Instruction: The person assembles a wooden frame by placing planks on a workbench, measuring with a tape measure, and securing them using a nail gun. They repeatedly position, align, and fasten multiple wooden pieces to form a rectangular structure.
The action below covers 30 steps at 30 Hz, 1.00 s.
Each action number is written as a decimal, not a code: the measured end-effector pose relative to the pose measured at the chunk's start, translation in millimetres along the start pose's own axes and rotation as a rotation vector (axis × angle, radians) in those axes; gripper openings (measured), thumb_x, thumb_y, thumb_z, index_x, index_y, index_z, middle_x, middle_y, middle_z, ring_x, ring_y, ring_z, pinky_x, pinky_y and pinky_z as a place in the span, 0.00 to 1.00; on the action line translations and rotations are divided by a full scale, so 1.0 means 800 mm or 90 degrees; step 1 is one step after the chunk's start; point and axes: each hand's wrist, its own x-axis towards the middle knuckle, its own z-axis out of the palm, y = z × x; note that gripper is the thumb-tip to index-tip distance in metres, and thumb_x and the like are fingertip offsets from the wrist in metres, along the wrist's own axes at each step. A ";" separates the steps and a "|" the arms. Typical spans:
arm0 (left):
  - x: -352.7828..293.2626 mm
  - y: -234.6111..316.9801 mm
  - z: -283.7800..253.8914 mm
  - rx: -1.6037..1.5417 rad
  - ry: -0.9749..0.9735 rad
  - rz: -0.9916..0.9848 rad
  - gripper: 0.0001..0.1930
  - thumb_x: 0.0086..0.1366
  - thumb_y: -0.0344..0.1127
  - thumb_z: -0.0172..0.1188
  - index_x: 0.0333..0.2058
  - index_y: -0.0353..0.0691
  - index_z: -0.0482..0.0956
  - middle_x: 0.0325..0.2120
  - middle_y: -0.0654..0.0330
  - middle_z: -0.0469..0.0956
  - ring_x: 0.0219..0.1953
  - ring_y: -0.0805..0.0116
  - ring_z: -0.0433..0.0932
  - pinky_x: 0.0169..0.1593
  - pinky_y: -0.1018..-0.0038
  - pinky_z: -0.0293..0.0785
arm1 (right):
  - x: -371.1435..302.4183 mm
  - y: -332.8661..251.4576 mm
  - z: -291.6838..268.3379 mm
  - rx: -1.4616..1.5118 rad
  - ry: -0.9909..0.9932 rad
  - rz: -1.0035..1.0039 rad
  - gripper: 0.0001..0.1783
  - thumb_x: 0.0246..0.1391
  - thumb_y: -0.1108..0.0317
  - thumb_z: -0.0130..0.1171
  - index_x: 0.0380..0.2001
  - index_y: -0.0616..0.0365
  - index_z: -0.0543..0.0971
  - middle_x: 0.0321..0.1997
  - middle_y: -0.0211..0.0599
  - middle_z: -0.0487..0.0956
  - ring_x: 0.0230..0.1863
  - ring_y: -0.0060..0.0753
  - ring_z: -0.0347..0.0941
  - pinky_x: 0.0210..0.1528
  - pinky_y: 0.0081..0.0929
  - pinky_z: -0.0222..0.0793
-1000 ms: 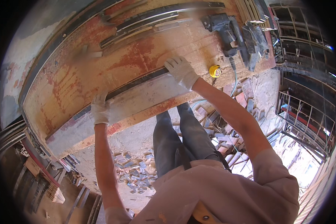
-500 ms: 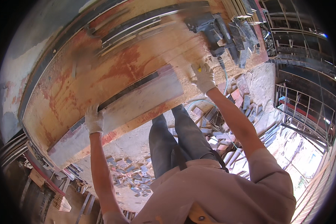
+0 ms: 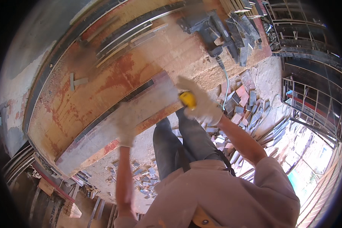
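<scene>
Beside the long, pale, flat board (image 3: 155, 98), your white-gloved right hand (image 3: 202, 102) is holding a rounded yellow tape measure (image 3: 187, 100); your left hand (image 3: 125, 122) is blurring over the board, grip unclear.

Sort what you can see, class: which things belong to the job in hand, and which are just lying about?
In the job, apparently:
Yellow tape measure, in the right hand
Pale board, below the blurred left hand

Apparently just lying about:
Black power tool on the bench
Long strips farther back on it
Scattered pieces on the floor
</scene>
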 end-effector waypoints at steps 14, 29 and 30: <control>0.015 0.192 0.071 -0.453 -0.207 -0.355 0.16 0.67 0.40 0.66 0.46 0.33 0.80 0.37 0.58 0.84 0.41 0.69 0.83 0.46 0.72 0.78 | -0.008 0.031 0.024 -0.465 -0.287 -0.198 0.46 0.46 0.66 0.67 0.69 0.60 0.63 0.56 0.55 0.75 0.54 0.57 0.76 0.51 0.47 0.75; 0.091 0.125 0.023 0.000 -0.006 -0.114 0.22 0.63 0.38 0.69 0.53 0.34 0.77 0.46 0.52 0.80 0.52 0.58 0.77 0.58 0.60 0.73 | 0.105 0.042 -0.177 -0.651 -0.390 0.164 0.18 0.67 0.50 0.50 0.37 0.48 0.83 0.29 0.42 0.82 0.34 0.49 0.81 0.41 0.48 0.73; 0.099 0.113 0.023 0.122 0.003 -0.068 0.24 0.61 0.38 0.70 0.54 0.36 0.77 0.47 0.52 0.79 0.53 0.55 0.76 0.59 0.59 0.73 | 0.112 0.055 -0.193 -0.713 -0.361 0.110 0.18 0.68 0.50 0.48 0.37 0.48 0.82 0.30 0.43 0.81 0.35 0.48 0.81 0.42 0.48 0.72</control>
